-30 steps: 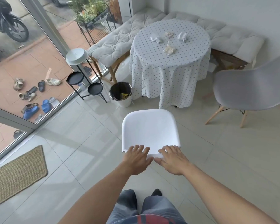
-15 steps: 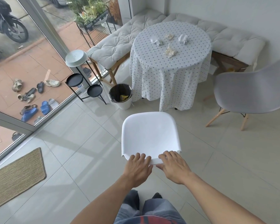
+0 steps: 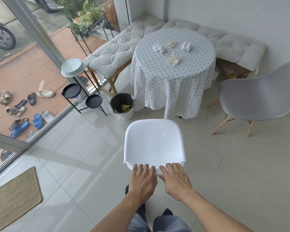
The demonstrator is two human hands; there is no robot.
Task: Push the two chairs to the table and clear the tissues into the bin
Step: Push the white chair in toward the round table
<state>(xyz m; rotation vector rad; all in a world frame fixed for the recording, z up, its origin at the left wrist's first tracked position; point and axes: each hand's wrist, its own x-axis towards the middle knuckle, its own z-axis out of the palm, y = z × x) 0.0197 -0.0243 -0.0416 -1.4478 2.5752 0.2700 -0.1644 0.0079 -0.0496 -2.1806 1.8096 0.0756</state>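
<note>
A white chair (image 3: 153,141) stands in front of me, facing the round table (image 3: 172,77) with its dotted cloth. My left hand (image 3: 143,181) and my right hand (image 3: 176,180) both grip the top edge of the chair's backrest, side by side. A grey chair (image 3: 258,99) on wooden legs stands to the right of the table, turned away from it. Several crumpled tissues (image 3: 174,59) lie on the tabletop. A white bin (image 3: 122,105) with a black liner sits on the floor at the table's left foot, with some rubbish inside.
A cushioned corner bench (image 3: 115,51) wraps behind the table. A black tiered plant stand (image 3: 81,96) with a pale bowl stands left of the bin, next to the glass door (image 3: 40,81). A woven mat (image 3: 12,200) lies at the lower left.
The white chair, held by both hands, has slid forward towards the table and bin. My view has moved closer with it.
</note>
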